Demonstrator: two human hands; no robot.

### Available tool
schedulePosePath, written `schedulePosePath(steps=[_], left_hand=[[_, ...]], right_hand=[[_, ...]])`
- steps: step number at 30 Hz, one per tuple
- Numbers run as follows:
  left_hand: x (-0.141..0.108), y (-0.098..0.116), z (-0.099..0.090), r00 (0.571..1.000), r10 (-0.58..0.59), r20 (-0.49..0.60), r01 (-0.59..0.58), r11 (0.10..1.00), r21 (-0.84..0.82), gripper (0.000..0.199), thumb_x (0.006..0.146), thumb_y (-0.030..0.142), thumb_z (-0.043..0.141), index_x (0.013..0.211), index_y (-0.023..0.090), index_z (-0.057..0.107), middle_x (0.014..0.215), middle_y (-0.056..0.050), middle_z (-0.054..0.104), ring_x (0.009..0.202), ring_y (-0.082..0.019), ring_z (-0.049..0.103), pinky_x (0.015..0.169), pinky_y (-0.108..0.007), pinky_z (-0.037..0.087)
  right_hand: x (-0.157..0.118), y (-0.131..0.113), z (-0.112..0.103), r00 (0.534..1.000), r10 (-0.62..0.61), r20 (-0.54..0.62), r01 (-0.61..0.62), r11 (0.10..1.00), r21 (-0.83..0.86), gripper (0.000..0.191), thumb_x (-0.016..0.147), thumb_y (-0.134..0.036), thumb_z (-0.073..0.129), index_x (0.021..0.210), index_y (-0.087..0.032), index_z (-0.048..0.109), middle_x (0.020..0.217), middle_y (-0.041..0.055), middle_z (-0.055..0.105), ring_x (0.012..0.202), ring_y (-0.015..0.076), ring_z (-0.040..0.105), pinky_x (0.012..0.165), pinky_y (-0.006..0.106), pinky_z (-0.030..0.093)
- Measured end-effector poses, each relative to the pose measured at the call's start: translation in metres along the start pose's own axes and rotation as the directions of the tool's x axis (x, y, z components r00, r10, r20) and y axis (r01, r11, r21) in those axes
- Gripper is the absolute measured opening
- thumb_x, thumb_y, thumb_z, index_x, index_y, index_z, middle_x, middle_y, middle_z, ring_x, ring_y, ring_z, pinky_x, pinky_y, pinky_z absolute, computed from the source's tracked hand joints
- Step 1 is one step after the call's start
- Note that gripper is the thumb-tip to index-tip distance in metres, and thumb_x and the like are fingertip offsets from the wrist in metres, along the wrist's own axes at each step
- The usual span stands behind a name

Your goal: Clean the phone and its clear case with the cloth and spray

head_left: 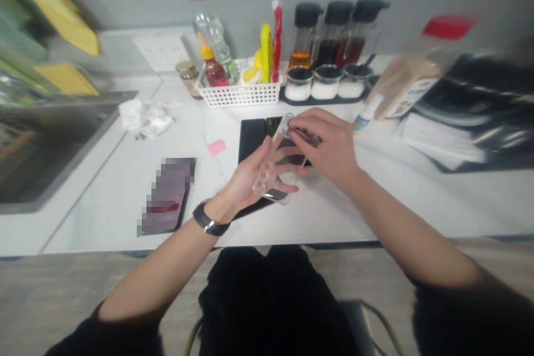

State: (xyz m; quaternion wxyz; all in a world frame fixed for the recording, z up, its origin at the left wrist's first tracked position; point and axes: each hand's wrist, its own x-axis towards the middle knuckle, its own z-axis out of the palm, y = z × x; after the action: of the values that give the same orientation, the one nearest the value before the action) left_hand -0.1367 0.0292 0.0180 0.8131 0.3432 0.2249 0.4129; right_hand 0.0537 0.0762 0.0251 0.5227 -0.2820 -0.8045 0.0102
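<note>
We hold clear phone case (274, 169) above counter (367, 200) — left hand (249, 175) fingers clamped on it from below, right hand (327, 139) fingers pinched at far corner. Best we brace case firmly — no bending.

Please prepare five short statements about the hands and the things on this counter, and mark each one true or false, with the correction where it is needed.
1. The left hand holds a clear phone case. True.
2. The right hand lies flat on the counter. False: the right hand is raised, with its fingertips at the upper end of the clear phone case.
3. A dark watch is on the left wrist. True.
4. The pink slip is inside the white basket. False: the pink slip lies on the counter, outside the white basket.
5. Three jars with white contents stand in front of the dark-capped bottles. True.
</note>
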Motion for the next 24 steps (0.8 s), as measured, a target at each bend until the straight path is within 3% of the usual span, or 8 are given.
schedulePosePath(steps=[5, 8, 12, 16, 20, 24], left_hand=[[0.001, 0.002, 0.0, 0.995, 0.079, -0.068, -0.086, 0.991, -0.106, 0.051, 0.115, 0.043, 0.04, 0.165, 0.033, 0.046, 0.109, -0.002, 0.078, 0.078, -0.013, 0.077, 0.064, -0.022, 0.063], [0.001, 0.002, -0.002, 0.995, 0.065, -0.071, -0.072, 0.993, -0.092, 0.049, 0.115, 0.042, 0.041, 0.162, 0.034, 0.05, 0.104, 0.0, 0.078, 0.073, -0.012, 0.076, 0.064, -0.024, 0.064], [0.002, -0.001, -0.005, 1.0, 0.016, -0.026, -0.016, 1.0, 0.0, 0.048, 0.111, 0.053, 0.046, 0.148, 0.028, 0.063, 0.116, -0.006, 0.076, 0.095, -0.023, 0.078, 0.073, -0.04, 0.069], [0.001, -0.002, -0.001, 1.0, 0.004, 0.006, -0.005, 0.997, 0.076, 0.052, 0.108, 0.057, 0.05, 0.152, 0.032, 0.059, 0.138, -0.011, 0.07, 0.1, -0.026, 0.075, 0.071, -0.038, 0.066], [-0.001, -0.001, 0.005, 1.0, -0.01, -0.007, 0.009, 1.0, -0.008, 0.044, 0.108, 0.044, 0.054, 0.147, 0.028, 0.063, 0.125, -0.011, 0.072, 0.087, -0.016, 0.069, 0.066, -0.024, 0.057], [-0.001, 0.003, 0.007, 0.995, -0.081, -0.055, 0.075, 0.991, -0.115, 0.029, 0.106, 0.041, 0.058, 0.111, 0.017, 0.074, 0.101, -0.007, 0.067, 0.062, -0.007, 0.05, 0.051, -0.016, 0.042]], right_hand=[[-0.009, -0.019, 0.012, 0.95, -0.242, 0.198, 0.195, 0.953, 0.232, 0.011, 0.104, -0.023, 0.068, 0.101, -0.021, 0.079, 0.101, 0.0037, 0.082, 0.089, 0.0156, 0.078, 0.075, 0.027, 0.06], [-0.009, -0.018, 0.012, 0.949, -0.241, 0.202, 0.204, 0.961, 0.187, 0.013, 0.105, -0.024, 0.067, 0.1, -0.021, 0.079, 0.099, 0.0029, 0.082, 0.087, 0.0152, 0.077, 0.073, 0.027, 0.06], [-0.003, -0.003, 0.004, 0.995, -0.065, 0.077, 0.064, 0.998, 0.014, 0.017, 0.104, -0.017, 0.064, 0.102, -0.023, 0.08, 0.102, 0.0032, 0.081, 0.093, 0.0183, 0.077, 0.08, 0.032, 0.062], [0.001, 0.002, -0.003, 0.995, 0.026, -0.101, -0.034, 0.996, -0.078, 0.018, 0.102, -0.016, 0.063, 0.104, -0.024, 0.078, 0.1, 0.004, 0.078, 0.087, 0.0186, 0.074, 0.075, 0.033, 0.063], [0.0, -0.005, -0.004, 0.973, -0.019, -0.231, 0.013, 1.0, -0.024, 0.02, 0.101, -0.016, 0.065, 0.115, -0.026, 0.076, 0.109, 0.0048, 0.077, 0.097, 0.0196, 0.075, 0.079, 0.033, 0.067], [-0.001, -0.012, -0.003, 0.98, -0.073, -0.183, 0.069, 0.997, -0.028, 0.023, 0.101, -0.016, 0.067, 0.119, -0.026, 0.077, 0.109, 0.005, 0.078, 0.098, 0.02, 0.076, 0.08, 0.034, 0.068]])
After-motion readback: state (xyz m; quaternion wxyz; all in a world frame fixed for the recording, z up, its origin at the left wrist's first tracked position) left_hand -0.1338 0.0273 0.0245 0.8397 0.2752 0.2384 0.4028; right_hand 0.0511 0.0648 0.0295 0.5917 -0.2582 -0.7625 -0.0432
